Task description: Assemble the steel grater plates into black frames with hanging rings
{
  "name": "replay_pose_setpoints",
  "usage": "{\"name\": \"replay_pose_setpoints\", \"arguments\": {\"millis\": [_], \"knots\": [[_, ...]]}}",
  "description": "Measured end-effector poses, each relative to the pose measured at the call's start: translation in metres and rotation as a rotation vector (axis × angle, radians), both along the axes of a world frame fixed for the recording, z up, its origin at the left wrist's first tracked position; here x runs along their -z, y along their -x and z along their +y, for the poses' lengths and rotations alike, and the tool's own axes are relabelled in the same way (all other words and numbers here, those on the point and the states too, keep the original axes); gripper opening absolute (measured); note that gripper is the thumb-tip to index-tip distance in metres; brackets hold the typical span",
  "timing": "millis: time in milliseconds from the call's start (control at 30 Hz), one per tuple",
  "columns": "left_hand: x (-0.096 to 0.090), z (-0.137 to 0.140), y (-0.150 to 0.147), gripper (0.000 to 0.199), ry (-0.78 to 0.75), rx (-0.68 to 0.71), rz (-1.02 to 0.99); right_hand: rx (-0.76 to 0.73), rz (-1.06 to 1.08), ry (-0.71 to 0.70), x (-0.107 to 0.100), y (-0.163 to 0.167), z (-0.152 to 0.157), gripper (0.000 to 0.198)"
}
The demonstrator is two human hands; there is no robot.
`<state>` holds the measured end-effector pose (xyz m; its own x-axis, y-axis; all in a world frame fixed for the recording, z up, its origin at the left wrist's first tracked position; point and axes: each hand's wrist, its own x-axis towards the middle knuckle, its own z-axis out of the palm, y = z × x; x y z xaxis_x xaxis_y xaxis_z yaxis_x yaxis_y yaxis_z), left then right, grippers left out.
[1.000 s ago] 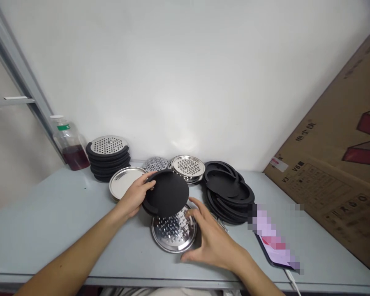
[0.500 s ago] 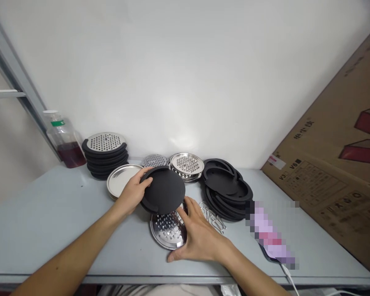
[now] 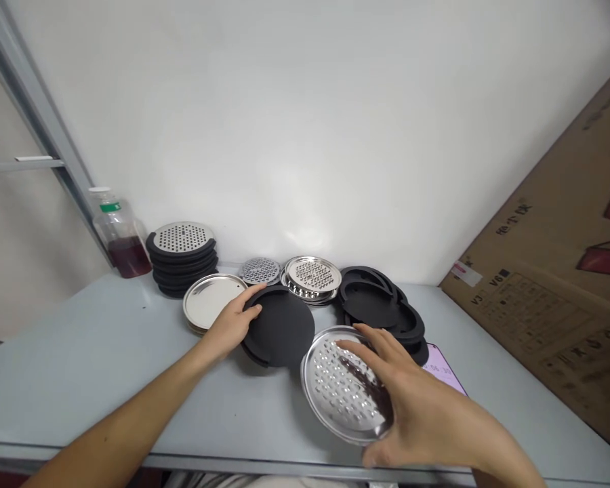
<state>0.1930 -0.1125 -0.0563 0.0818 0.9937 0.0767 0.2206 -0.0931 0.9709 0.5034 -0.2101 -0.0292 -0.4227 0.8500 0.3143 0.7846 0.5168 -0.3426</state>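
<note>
My left hand point(image 3: 232, 324) grips the left rim of a round black holder point(image 3: 283, 331), tilted above the table. Its raised edge runs round only part of the disc. In my right hand point(image 3: 419, 396) is a shiny metal grater disc point(image 3: 333, 390), lifted and tilted, with fingers over its far edge and thumb at the near edge. The two pieces are close together in view; I cannot tell whether they touch. Behind my left hand lies a plain metal disc point(image 3: 211, 305). Black holders point(image 3: 379, 306) are piled loosely beyond my right hand.
Far left, a stack of black holders has a perforated disc point(image 3: 183, 237) on top, beside a bottle point(image 3: 128, 254) of dark red liquid. More grater discs point(image 3: 312, 274) sit by the wall. A phone point(image 3: 443, 366) lies right; a large carton point(image 3: 543, 305) leans beyond it.
My right hand has picked the grater disc up off the table and moved it right and nearer. My left hand keeps the black holder, slightly lower and to the right in view.
</note>
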Motion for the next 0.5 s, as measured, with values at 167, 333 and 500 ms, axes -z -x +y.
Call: {"name": "replay_pose_setpoints", "arguments": {"millis": [167, 333, 500], "knots": [[0.005, -0.01, -0.006, 0.051, 0.116, -0.019, -0.066, -0.048, -0.135, 0.115, -0.003, -0.005, 0.004, 0.118], [0.032, -0.032, -0.004, 0.05, 0.103, -0.071, 0.01, -0.053, -0.163, 0.207, 0.021, -0.008, 0.002, 0.117], [0.048, -0.049, -0.002, 0.055, 0.026, -0.053, 0.162, 0.049, -0.188, 0.167, 0.037, -0.009, -0.015, 0.112]]}}
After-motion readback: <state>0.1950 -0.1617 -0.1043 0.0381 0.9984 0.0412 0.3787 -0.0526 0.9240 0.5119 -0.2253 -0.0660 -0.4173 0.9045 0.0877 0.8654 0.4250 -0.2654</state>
